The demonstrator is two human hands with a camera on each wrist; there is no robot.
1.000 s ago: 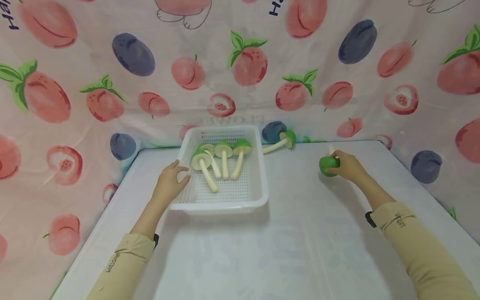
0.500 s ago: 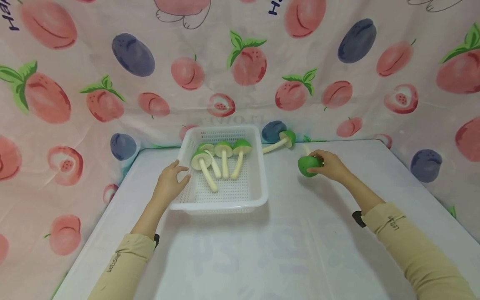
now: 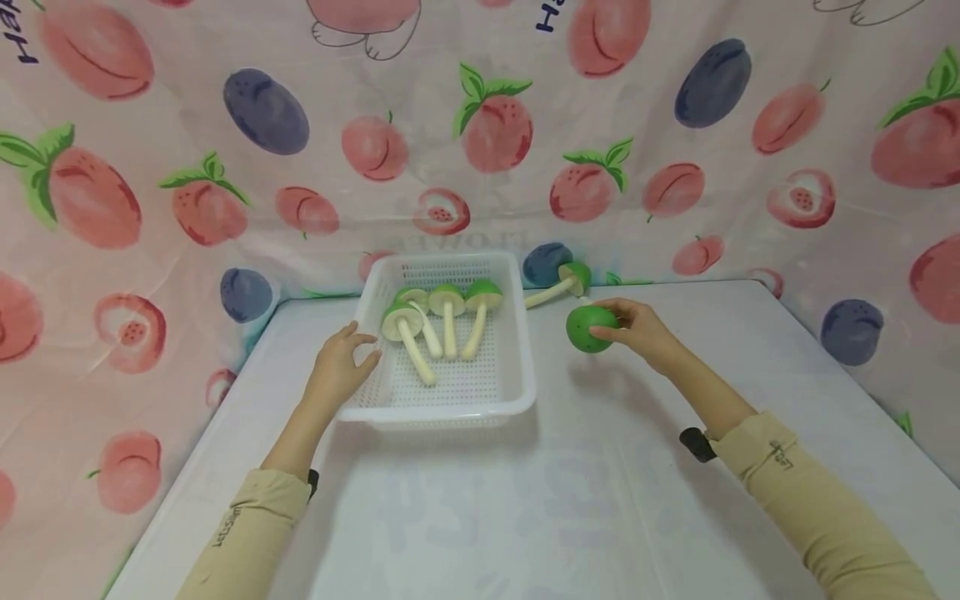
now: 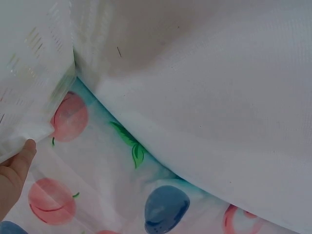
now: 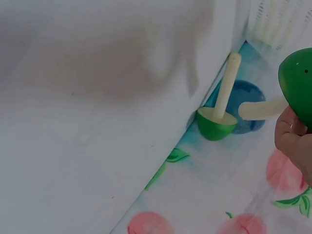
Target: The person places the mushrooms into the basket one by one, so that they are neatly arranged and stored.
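Note:
A white perforated plastic basket stands on the table. Several toy mushrooms with green caps and cream stems lie in it, one nearest its left wall. At the basket's left rim, my left hand holds on, a fingertip showing on the rim in the left wrist view. To the basket's right, my right hand grips another toy mushroom by its green cap, off the table; its stem points toward the back. Another toy mushroom lies just behind, against the backdrop, its stem toward the basket.
The table has a white cover. A fruit-printed cloth rises along its back edge and hangs at both sides. The basket sits close to that back edge.
My right hand has carried the green-capped mushroom leftward, closer to the basket. The left hand, the basket and the other mushrooms keep their places.

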